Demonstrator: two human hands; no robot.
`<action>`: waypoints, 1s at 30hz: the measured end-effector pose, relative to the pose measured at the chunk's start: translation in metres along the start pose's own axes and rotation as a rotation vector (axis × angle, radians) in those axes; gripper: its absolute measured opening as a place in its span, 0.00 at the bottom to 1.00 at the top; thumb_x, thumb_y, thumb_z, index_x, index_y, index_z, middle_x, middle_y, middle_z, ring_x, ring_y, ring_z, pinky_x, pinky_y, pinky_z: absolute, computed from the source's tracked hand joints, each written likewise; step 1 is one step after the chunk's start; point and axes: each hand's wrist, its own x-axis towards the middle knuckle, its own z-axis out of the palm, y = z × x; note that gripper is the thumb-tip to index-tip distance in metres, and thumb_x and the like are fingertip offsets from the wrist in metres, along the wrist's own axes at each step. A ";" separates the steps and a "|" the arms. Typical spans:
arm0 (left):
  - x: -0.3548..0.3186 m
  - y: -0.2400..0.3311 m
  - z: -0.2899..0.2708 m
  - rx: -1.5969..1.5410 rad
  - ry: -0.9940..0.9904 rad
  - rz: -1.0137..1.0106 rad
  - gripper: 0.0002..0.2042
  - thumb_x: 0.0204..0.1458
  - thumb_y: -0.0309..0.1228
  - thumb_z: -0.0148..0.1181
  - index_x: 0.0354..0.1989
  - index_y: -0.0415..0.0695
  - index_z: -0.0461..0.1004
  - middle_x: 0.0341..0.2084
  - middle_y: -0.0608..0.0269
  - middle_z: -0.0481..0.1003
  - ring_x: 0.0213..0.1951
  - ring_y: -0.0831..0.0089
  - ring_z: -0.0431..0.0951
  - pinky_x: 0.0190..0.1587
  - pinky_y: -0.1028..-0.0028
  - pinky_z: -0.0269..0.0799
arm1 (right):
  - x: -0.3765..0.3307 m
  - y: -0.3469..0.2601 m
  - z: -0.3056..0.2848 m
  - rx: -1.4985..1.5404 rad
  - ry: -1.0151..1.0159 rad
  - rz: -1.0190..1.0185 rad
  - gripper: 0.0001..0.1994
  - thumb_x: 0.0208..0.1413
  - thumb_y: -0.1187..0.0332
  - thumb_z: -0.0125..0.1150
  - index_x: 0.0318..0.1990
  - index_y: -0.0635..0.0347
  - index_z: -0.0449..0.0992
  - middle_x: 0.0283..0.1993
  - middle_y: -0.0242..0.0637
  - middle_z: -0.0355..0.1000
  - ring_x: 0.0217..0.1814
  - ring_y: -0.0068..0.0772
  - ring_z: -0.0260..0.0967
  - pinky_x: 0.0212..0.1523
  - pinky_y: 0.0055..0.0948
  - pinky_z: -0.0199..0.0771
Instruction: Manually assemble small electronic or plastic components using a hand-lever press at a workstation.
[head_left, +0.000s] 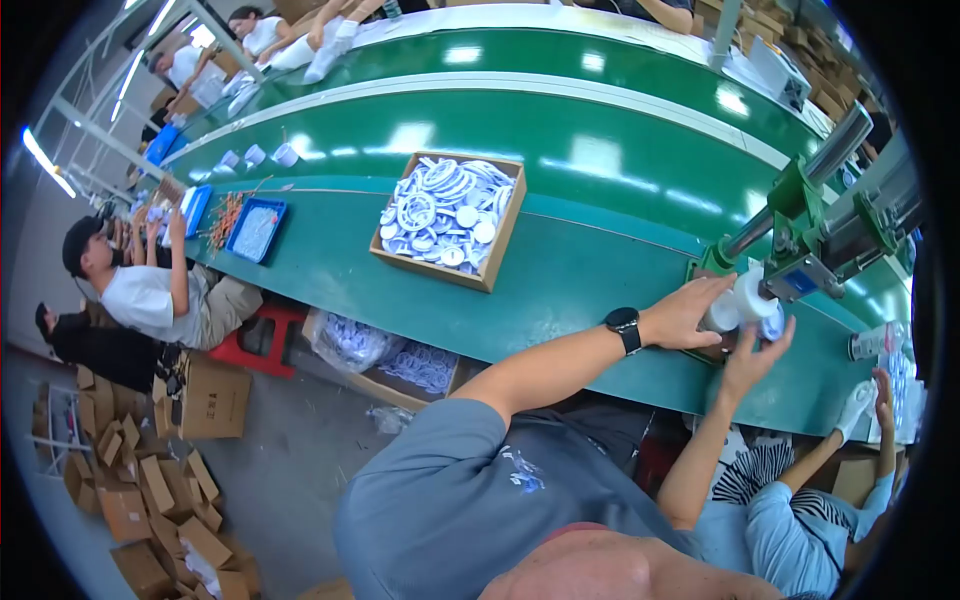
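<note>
Under the press (pixel 790 270) at the right of the bench, both my hands are close around white plastic parts. My left hand (pixel 688 312), with a black watch on its wrist, reaches in with its fingers stretched out beside a white cup-like part (pixel 720 316). A white cylinder (pixel 752 294) stands directly under the press head. My right hand (pixel 755 362) comes up from the near side, its fingers curved about a white round plastic part (pixel 771 323). Where the fingers meet the parts is partly hidden.
A cardboard box (pixel 494 277) of white rings and discs sits on the green bench (pixel 600 270). Farther left lies a blue tray (pixel 258 230). Below the bench edge is another box (pixel 390 392) of parts. Co-workers sit at left (pixel 150 270) and right (pixel 800 520).
</note>
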 end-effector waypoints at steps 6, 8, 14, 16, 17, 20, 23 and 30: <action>-0.003 0.010 0.001 0.079 0.083 0.027 0.45 0.42 0.33 0.66 0.68 0.35 0.48 0.61 0.40 0.59 0.63 0.46 0.60 0.65 0.59 0.56 | 0.039 0.069 -0.053 -0.447 -0.126 -0.070 0.32 0.55 0.75 0.58 0.67 0.68 0.53 0.65 0.51 0.59 0.65 0.47 0.60 0.64 0.38 0.59; -0.005 0.016 -0.002 0.122 0.149 0.055 0.42 0.43 0.32 0.65 0.67 0.35 0.50 0.61 0.41 0.60 0.62 0.46 0.60 0.65 0.59 0.57 | 0.036 0.077 -0.055 -0.538 -0.209 -0.127 0.32 0.55 0.75 0.58 0.67 0.68 0.53 0.65 0.51 0.60 0.65 0.48 0.60 0.64 0.38 0.60; -0.091 0.056 -0.061 0.360 0.085 -0.118 0.26 0.48 0.28 0.62 0.57 0.39 0.66 0.57 0.49 0.66 0.61 0.51 0.63 0.62 0.61 0.61 | 0.009 0.017 -0.060 -0.422 0.072 -0.352 0.27 0.54 0.78 0.55 0.63 0.67 0.58 0.60 0.51 0.63 0.60 0.48 0.64 0.61 0.40 0.62; -0.141 0.059 -0.080 0.470 0.072 -0.218 0.23 0.47 0.28 0.62 0.54 0.40 0.69 0.54 0.52 0.68 0.59 0.54 0.66 0.61 0.60 0.62 | -0.014 -0.009 -0.059 -0.349 0.104 -0.364 0.26 0.54 0.78 0.55 0.62 0.67 0.60 0.59 0.51 0.65 0.58 0.47 0.65 0.60 0.40 0.63; -0.161 0.060 -0.087 0.511 0.101 -0.280 0.21 0.47 0.27 0.62 0.52 0.41 0.71 0.53 0.54 0.69 0.58 0.54 0.67 0.61 0.60 0.63 | -0.024 -0.019 -0.052 -0.181 -0.077 -0.475 0.24 0.53 0.79 0.54 0.59 0.67 0.61 0.53 0.50 0.67 0.52 0.45 0.67 0.56 0.39 0.66; -0.191 0.063 -0.097 0.538 0.122 -0.259 0.18 0.47 0.27 0.62 0.49 0.41 0.73 0.50 0.56 0.71 0.56 0.56 0.69 0.60 0.60 0.63 | -0.052 -0.059 -0.012 0.196 -0.486 -0.568 0.17 0.53 0.81 0.51 0.52 0.68 0.67 0.38 0.44 0.71 0.39 0.35 0.69 0.43 0.32 0.71; -0.194 0.069 -0.094 0.607 0.177 -0.272 0.15 0.47 0.26 0.62 0.45 0.41 0.75 0.48 0.58 0.73 0.55 0.59 0.70 0.59 0.60 0.64 | -0.058 -0.110 0.054 0.194 -0.717 -0.364 0.12 0.53 0.79 0.55 0.46 0.66 0.72 0.32 0.41 0.71 0.31 0.33 0.69 0.37 0.29 0.71; -0.200 0.077 -0.097 0.591 0.263 -0.191 0.06 0.48 0.24 0.61 0.35 0.41 0.77 0.38 0.59 0.78 0.45 0.60 0.77 0.51 0.64 0.70 | -0.063 -0.055 0.208 -0.048 -0.866 -0.266 0.10 0.52 0.75 0.56 0.43 0.62 0.74 0.28 0.42 0.73 0.30 0.37 0.71 0.33 0.31 0.71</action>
